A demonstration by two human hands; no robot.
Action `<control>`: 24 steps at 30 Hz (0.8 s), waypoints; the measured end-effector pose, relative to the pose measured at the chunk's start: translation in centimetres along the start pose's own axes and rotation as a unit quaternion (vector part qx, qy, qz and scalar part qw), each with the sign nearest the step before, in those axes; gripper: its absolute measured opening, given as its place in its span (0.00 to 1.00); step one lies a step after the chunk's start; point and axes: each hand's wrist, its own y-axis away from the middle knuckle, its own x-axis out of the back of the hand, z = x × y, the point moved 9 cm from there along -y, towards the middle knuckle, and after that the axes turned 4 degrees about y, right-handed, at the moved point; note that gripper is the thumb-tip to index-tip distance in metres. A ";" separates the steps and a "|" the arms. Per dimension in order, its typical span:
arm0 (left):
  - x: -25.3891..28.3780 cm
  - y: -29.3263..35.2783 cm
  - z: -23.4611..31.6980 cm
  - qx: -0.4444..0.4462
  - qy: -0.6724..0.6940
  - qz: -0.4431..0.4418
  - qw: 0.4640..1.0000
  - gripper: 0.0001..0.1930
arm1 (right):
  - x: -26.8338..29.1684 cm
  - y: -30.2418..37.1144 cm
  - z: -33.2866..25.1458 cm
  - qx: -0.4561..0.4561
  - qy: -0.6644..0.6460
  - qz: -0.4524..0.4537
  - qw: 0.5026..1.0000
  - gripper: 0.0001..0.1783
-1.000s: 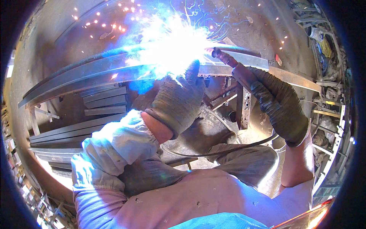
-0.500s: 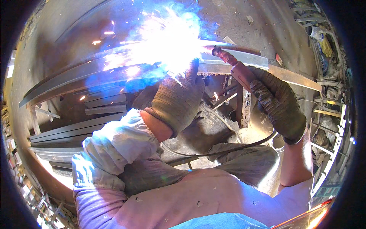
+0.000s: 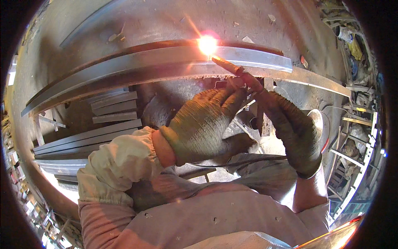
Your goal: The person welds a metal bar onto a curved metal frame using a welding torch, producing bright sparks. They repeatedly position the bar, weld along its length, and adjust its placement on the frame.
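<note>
My right hand (image 3: 292, 130), in a dark work glove, grips a welding torch (image 3: 253, 81) by its handle. The torch nozzle points up and left, just short of a glowing spot (image 3: 207, 45) on a long grey metal bar (image 3: 153, 57). My left hand (image 3: 207, 122), also gloved, is below the bar with its fingers bent against the torch neck; the fingertips are partly hidden there. A dark cable (image 3: 244, 161) crosses above my legs.
A rusty beam (image 3: 317, 83) runs under the bar and extends to the right. Several metal bars (image 3: 87, 139) and short pieces (image 3: 114, 108) lie at the left. A metal rack (image 3: 360, 153) stands at the right. Small scraps (image 3: 271, 18) lie on the far floor.
The bright welding arc and flying sparks have gone, leaving a small glow. My left hand has moved from the bar down and right to the torch. The torch has shifted slightly down and left.
</note>
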 end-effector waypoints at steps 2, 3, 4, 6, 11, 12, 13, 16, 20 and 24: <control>-0.7 0.1 0.4 -0.008 0.048 -0.005 0.999 0.54 | -0.6 -0.1 -0.2 0.007 -0.012 -0.010 1.000 0.21; -0.8 0.0 0.5 -0.007 0.053 0.002 0.999 0.54 | -0.9 -0.3 -0.7 0.009 -0.022 -0.018 1.000 0.21; -0.7 0.0 0.6 -0.006 0.058 0.009 0.998 0.55 | -1.1 -0.4 -1.0 0.011 -0.032 -0.026 0.999 0.21; -0.7 0.0 0.7 -0.002 0.055 0.011 0.998 0.55 | -0.9 -0.3 -0.6 0.054 0.017 0.003 0.998 0.21; -0.7 0.0 0.4 0.019 0.081 -0.020 0.996 0.56 | -1.7 0.0 0.2 -0.021 -0.113 -0.014 0.993 0.21; -0.7 0.1 0.3 0.017 0.071 -0.020 0.997 0.56 | -1.7 0.1 0.3 -0.023 -0.108 -0.014 0.994 0.21; -0.8 0.1 0.2 0.015 0.060 -0.020 0.998 0.56 | -1.6 0.0 0.2 0.006 -0.076 -0.008 0.997 0.21; -0.6 0.4 0.6 0.029 0.041 -0.019 0.999 0.56 | -1.1 -0.3 -0.1 0.103 0.044 0.019 0.993 0.22; -0.6 0.3 0.2 0.030 0.043 -0.018 0.998 0.58 | -1.2 -0.3 0.0 0.080 0.049 0.020 0.995 0.22; -0.3 0.2 0.5 0.029 0.040 -0.020 0.999 0.59 | -1.3 -0.3 0.0 0.077 0.036 0.013 0.996 0.22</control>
